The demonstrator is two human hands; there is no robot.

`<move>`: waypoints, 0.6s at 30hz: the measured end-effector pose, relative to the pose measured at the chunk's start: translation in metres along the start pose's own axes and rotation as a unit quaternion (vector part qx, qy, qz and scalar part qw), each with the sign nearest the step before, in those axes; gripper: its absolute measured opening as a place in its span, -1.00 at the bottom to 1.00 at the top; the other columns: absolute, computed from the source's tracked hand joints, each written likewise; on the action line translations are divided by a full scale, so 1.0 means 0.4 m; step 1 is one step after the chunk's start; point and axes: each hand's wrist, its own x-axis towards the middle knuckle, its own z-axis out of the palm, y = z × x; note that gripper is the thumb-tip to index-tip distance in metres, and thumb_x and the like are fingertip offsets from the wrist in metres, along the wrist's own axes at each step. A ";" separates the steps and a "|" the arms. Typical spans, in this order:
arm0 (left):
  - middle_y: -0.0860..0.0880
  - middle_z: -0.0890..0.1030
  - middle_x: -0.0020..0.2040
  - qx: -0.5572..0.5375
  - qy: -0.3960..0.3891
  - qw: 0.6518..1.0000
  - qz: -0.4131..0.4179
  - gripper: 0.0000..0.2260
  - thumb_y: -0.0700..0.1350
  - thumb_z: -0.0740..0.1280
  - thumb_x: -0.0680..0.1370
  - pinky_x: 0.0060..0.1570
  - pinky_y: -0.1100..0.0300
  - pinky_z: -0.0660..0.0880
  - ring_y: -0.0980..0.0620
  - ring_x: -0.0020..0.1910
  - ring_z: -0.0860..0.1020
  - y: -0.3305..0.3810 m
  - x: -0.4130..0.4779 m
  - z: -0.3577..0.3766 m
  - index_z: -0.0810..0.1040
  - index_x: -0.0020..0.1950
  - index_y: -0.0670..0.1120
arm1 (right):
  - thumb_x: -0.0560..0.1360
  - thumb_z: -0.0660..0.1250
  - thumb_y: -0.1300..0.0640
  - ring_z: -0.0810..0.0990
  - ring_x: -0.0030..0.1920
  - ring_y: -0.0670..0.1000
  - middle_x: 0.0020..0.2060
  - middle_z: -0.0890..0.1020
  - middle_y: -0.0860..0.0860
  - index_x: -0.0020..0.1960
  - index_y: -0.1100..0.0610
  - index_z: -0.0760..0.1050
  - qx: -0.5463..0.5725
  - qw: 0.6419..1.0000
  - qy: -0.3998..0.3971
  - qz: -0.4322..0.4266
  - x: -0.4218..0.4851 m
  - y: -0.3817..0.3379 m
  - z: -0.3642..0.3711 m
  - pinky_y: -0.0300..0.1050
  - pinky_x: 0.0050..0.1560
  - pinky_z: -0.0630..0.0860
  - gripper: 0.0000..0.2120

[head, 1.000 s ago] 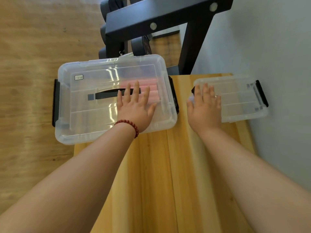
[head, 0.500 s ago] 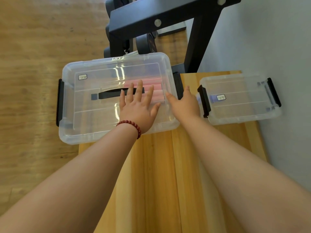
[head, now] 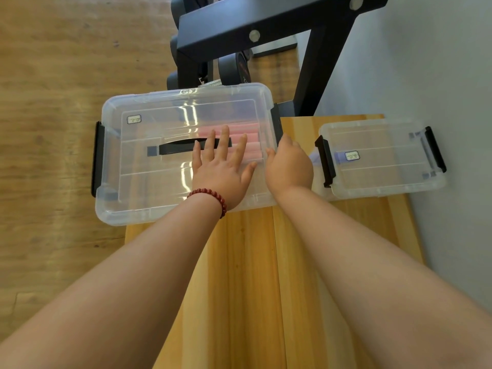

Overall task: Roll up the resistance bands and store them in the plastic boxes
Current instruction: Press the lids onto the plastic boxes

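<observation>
Left hand (head: 221, 169) lies flat on the large box (head: 149, 179); right hand (head: 289, 165) grips its right end.

Clear boxes (head: 149, 182), black latches (head: 97, 158). Pink bands (head: 250, 141) show through the lid. Red beads (head: 213, 195), yellow striped bench (head: 250, 275).

wooden bench (head: 253, 262) | black rack (head: 239, 30) behind | wood floor (head: 53, 75) | grey wall (head: 426, 62) right

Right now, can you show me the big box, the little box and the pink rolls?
big box (head: 133, 198): head view, bare lid, front left part.
little box (head: 386, 178): head view, bare lid, front part.
pink rolls (head: 254, 145): head view, right end, seen through the big box's lid.
</observation>
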 end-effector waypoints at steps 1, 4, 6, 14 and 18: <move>-0.05 -0.30 0.59 0.001 -0.001 1.000 0.000 -0.44 0.25 -0.21 0.63 0.50 -0.12 -0.34 -0.11 0.55 -0.33 0.000 0.000 0.000 -0.27 0.58 0.12 | 0.68 0.11 0.03 0.57 0.18 0.10 0.26 0.53 0.12 0.48 0.19 0.25 -0.007 1.000 0.000 -0.001 0.000 -0.001 0.003 -0.19 -0.12 0.37 -0.57; -0.04 -0.31 0.59 0.002 -0.001 1.000 0.003 -0.44 0.26 -0.23 0.62 0.50 -0.12 -0.34 -0.10 0.55 -0.34 0.009 -0.002 0.004 -0.29 0.57 0.13 | 0.68 0.12 0.06 0.57 0.21 0.12 0.33 0.49 0.13 0.54 0.20 0.16 -0.030 1.000 -0.005 0.007 -0.006 0.005 0.005 -0.14 -0.10 0.44 -0.53; -0.03 -0.31 0.59 -0.002 -0.003 1.000 0.012 -0.44 0.26 -0.23 0.62 0.49 -0.12 -0.35 -0.09 0.55 -0.34 0.021 -0.008 0.011 -0.29 0.57 0.13 | 0.68 0.12 0.09 0.50 0.31 0.14 0.43 0.40 0.14 0.57 0.20 0.10 -0.045 0.999 -0.006 0.009 -0.018 0.017 0.002 -0.08 0.08 0.51 -0.49; -0.03 -0.31 0.59 -0.003 -0.012 1.000 0.021 -0.44 0.25 -0.21 0.63 0.49 -0.14 -0.34 -0.09 0.55 -0.34 0.046 -0.021 0.011 -0.30 0.57 0.12 | 0.67 -0.09 -0.14 -0.08 0.59 0.11 0.60 0.04 0.08 0.60 0.11 0.04 -0.083 0.995 0.053 0.015 -0.046 0.166 -0.078 0.13 0.55 -0.15 -0.43; -0.04 -0.31 0.59 -0.006 -0.013 1.000 0.021 -0.44 0.25 -0.22 0.63 0.49 -0.15 -0.34 -0.09 0.55 -0.35 0.063 -0.025 0.016 -0.29 0.57 0.12 | 0.66 -0.18 -0.20 -0.19 0.59 0.04 0.60 -0.11 0.06 0.61 0.13 -0.12 -0.091 0.994 -0.051 0.038 -0.025 0.200 -0.083 0.03 0.52 -0.28 -0.37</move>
